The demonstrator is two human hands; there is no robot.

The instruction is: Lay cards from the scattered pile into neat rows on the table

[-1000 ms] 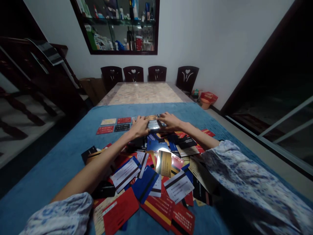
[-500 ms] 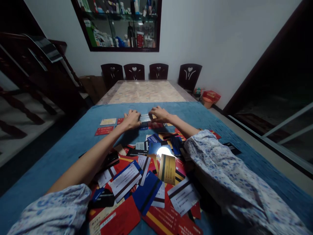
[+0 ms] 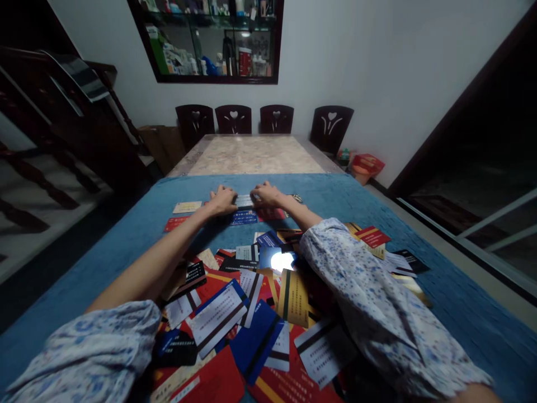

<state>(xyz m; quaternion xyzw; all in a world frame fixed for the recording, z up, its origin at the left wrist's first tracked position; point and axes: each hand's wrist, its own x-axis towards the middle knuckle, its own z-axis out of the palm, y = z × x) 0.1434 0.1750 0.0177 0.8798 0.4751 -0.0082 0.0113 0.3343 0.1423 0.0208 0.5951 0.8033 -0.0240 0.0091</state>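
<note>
At the far side of the blue cloth, a silver card [image 3: 245,201] lies between my two hands. My left hand [image 3: 224,200] is curled at its left edge, the fingers partly hidden behind the hand. My right hand [image 3: 267,194] pinches the card's right end from above. Just nearer to me are a blue card [image 3: 244,218] and a red card [image 3: 271,214]. To the left of my left hand lie a pale yellow card [image 3: 187,207] and another red card [image 3: 176,224], partly covered by my forearm.
A heap of mixed cards, including a gold card [image 3: 293,298] and a dark blue card [image 3: 257,340], fills the near cloth between my forearms. More cards [image 3: 372,236] lie beyond my right sleeve. Dark chairs [image 3: 233,119] stand past the stone tabletop [image 3: 260,154].
Both hands have shifted slightly left with the silver card between them. The blue card below it shows more fully. My right forearm has swung inward, uncovering cards at the right.
</note>
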